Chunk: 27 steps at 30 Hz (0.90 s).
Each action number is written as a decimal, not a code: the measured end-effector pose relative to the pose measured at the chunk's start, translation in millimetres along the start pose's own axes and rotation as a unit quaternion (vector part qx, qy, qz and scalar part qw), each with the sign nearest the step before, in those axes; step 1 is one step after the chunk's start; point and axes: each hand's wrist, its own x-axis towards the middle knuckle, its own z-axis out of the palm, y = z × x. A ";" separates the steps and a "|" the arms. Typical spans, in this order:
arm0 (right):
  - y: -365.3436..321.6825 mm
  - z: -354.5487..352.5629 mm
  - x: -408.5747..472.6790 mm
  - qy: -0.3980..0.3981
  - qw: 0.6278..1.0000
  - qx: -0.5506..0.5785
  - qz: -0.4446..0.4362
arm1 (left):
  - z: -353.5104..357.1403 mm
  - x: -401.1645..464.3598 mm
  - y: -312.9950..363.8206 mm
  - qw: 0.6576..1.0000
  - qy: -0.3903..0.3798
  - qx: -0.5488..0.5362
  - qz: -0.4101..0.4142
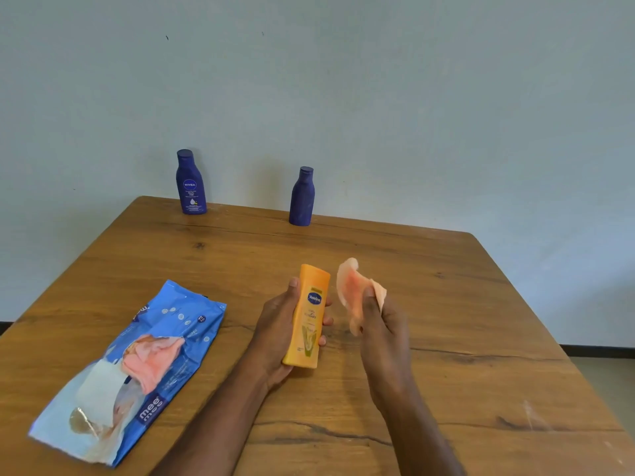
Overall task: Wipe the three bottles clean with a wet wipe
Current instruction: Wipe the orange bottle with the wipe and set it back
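My left hand (275, 324) grips an orange-yellow lotion bottle (309, 314) above the middle of the wooden table, label facing me, cap end toward me. My right hand (385, 324) pinches a pale pink wet wipe (354, 290) just right of the bottle, a small gap between them. Two dark blue bottles stand upright at the table's far edge: a labelled one (191, 183) at the left and a plain one (302, 197) near the middle.
A blue wet-wipe pack (165, 331) lies on the table (481, 304) at the left, its flap open and a pink wipe (153, 362) sticking out. A pale wall stands behind the table. Floor shows past the table's right edge.
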 end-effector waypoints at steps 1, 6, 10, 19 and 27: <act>-2.1 -0.3 -0.8 0.003 1.000 0.001 -0.004 | -1.4 1.1 0.3 1.000 0.006 -0.002 0.000; -38.3 -1.1 3.9 -0.066 0.983 0.143 0.090 | -2.1 1.5 0.9 1.000 0.001 -0.023 -0.017; -31.6 0.2 30.2 -0.044 0.986 -0.162 0.024 | -0.5 1.2 -0.3 0.999 -0.008 -0.022 -0.032; -6.7 14.6 33.6 -0.020 0.931 -0.355 -0.079 | 0.7 0.5 -3.4 0.999 -0.020 -0.006 -0.030; 14.1 28.8 10.7 -0.184 0.954 -0.234 -0.039 | -0.9 0.4 -4.1 1.000 -0.010 0.017 -0.017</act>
